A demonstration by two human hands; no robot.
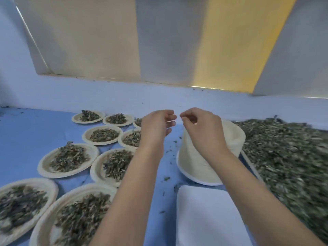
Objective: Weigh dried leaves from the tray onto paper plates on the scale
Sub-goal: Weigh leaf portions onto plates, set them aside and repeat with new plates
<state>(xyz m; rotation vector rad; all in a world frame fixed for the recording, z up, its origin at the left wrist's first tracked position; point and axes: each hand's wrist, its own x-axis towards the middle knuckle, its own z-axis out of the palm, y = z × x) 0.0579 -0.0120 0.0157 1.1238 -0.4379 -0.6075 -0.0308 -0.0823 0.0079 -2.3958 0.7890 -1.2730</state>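
"On the right side of the blue table [26,139], what stock remains?"

"Dried leaves [287,157], heaped loose in the tray [249,161], well short of exhausted. Filled plates [68,159] cover the left side. A stack of empty paper plates [204,166] stands just beside the tray. Nearer the person lies a white slab, which I judge to be the scale [209,215]. It bears no plate, and no display is in view."

"State of the hands?"

"Both are raised over the table, apart from the leaves. Left hand [156,128]: fingers loosely curled, nothing visible in them. Right hand [202,130]: above the stack, thumb and forefinger tips drawn together. Whether they pinch a fragment, I cannot tell."

"Step in hand?"

"In my judgement, between portions: a fresh plate is wanted on the scale before more leaf is drawn."

"Handling of the leaf?"

"Very light, dry, brittle, likely to shed; crumbs already dot the table round the stack. It should be gathered from the heap's top in a loose handful, not squeezed, and the last of the weight trimmed by small pinches."

"And the plates?"

"Thin, light, nested close. The top one should be lifted by its rim, with care that a second does not cling. Loaded plates should be carried level, supported under the base, since the rims are shallow."
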